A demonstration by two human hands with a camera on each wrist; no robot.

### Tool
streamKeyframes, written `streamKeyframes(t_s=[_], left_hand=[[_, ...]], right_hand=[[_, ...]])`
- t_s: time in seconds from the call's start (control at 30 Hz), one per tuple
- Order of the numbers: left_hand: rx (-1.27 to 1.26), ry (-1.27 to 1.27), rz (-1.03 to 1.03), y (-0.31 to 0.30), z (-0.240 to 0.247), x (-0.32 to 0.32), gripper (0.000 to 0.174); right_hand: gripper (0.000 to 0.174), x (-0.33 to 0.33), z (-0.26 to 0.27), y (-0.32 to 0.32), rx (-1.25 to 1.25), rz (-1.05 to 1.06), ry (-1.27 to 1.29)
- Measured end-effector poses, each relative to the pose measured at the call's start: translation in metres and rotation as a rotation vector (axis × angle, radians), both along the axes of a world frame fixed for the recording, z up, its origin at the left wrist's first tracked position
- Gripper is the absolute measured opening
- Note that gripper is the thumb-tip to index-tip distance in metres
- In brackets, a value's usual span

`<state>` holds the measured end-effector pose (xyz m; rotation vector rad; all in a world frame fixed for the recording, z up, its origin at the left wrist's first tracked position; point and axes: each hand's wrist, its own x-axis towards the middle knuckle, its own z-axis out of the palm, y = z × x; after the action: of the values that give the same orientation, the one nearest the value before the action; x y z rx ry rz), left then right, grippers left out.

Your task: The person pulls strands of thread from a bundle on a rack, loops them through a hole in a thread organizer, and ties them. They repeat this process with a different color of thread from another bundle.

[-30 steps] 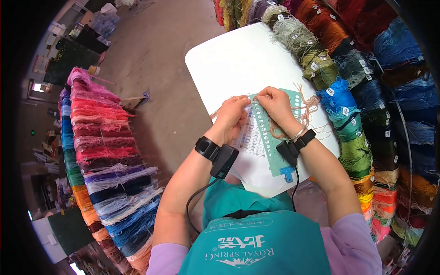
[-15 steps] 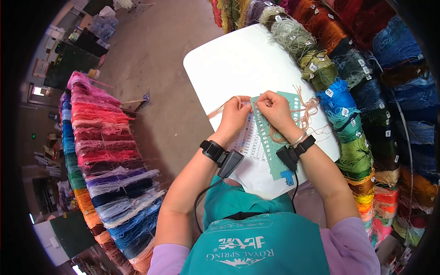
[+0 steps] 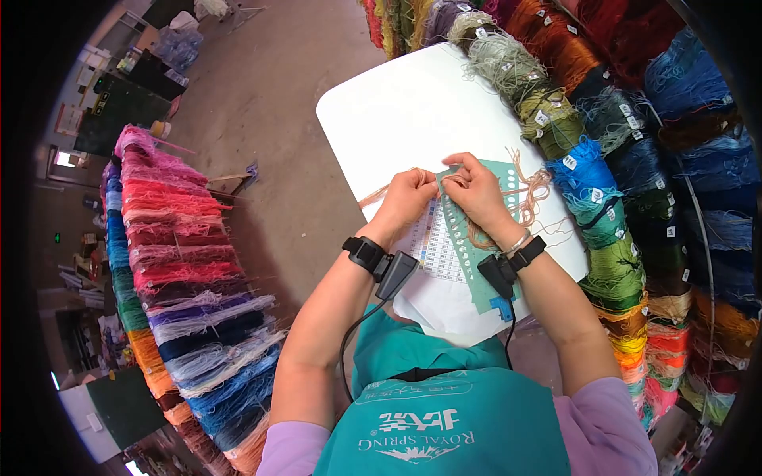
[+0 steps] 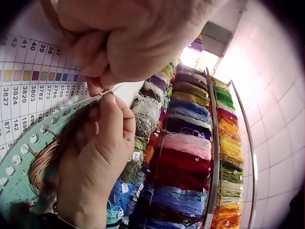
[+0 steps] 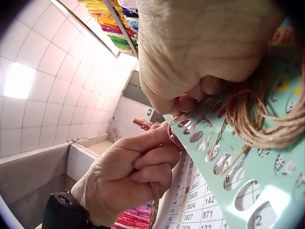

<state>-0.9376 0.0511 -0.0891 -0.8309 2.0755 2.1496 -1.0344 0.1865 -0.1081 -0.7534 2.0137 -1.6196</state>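
A teal punched thread card (image 3: 486,238) lies on a printed colour chart (image 3: 435,242) on the white table (image 3: 397,103). My left hand (image 3: 410,196) pinches a bundle of tan thread (image 3: 375,194) at the card's upper left edge. My right hand (image 3: 476,189) pinches the same thread right beside it, fingertips meeting at a hole. In the left wrist view both hands' fingertips (image 4: 102,93) meet on the thread over the card (image 4: 28,157). The right wrist view shows the tan thread (image 5: 257,114) looped through the card (image 5: 238,171), with the left hand (image 5: 128,176) gripping strands.
Skeins of coloured thread (image 3: 603,159) hang in a row along the table's right edge. Another rack of pink, purple and blue skeins (image 3: 175,262) stands at the left. Loose tan thread ends (image 3: 536,186) lie by the card. Bare concrete floor (image 3: 270,103) lies between.
Both hands have shifted slightly up the card, and their fingertips have come together on the tan thread. The thread tail to the left is drawn tighter.
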Motion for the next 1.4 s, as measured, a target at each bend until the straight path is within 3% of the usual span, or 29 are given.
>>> streamKeyframes(t_s=[0.27, 0.37, 0.6, 0.8, 0.9, 1.1, 1.27, 1.4], left_hand=[[-0.434, 0.016, -0.002, -0.002, -0.006, 0.006, 0.014], [-0.361, -0.066, 0.04, -0.016, -0.002, 0.015, 0.017], [0.29, -0.038, 0.155, -0.019, 0.014, 0.021, 0.021], [0.034, 0.005, 0.162, -0.009, 0.004, 0.016, 0.012], [0.256, -0.005, 0.217, -0.012, 0.008, 0.021, 0.014], [0.428, 0.089, 0.131, -0.009, 0.008, 0.023, 0.014], [0.375, 0.072, 0.189, -0.006, 0.009, 0.022, 0.016], [0.258, 0.046, 0.248, -0.006, 0.008, 0.021, 0.017]], right_hand=[[0.016, -0.001, 0.016, -0.001, 0.198, 0.091, 0.101], [0.017, -0.009, 0.014, -0.001, 0.207, 0.12, 0.036], [0.018, -0.016, 0.012, -0.002, 0.264, 0.124, 0.022], [0.024, -0.017, 0.013, -0.004, 0.335, 0.126, 0.038], [0.033, -0.016, 0.018, -0.006, 0.371, 0.123, 0.047], [0.042, -0.011, 0.033, -0.008, 0.42, 0.141, 0.047], [0.042, -0.023, 0.005, -0.004, 0.299, 0.168, -0.008], [0.04, -0.018, 0.018, -0.006, 0.342, 0.151, -0.015]])
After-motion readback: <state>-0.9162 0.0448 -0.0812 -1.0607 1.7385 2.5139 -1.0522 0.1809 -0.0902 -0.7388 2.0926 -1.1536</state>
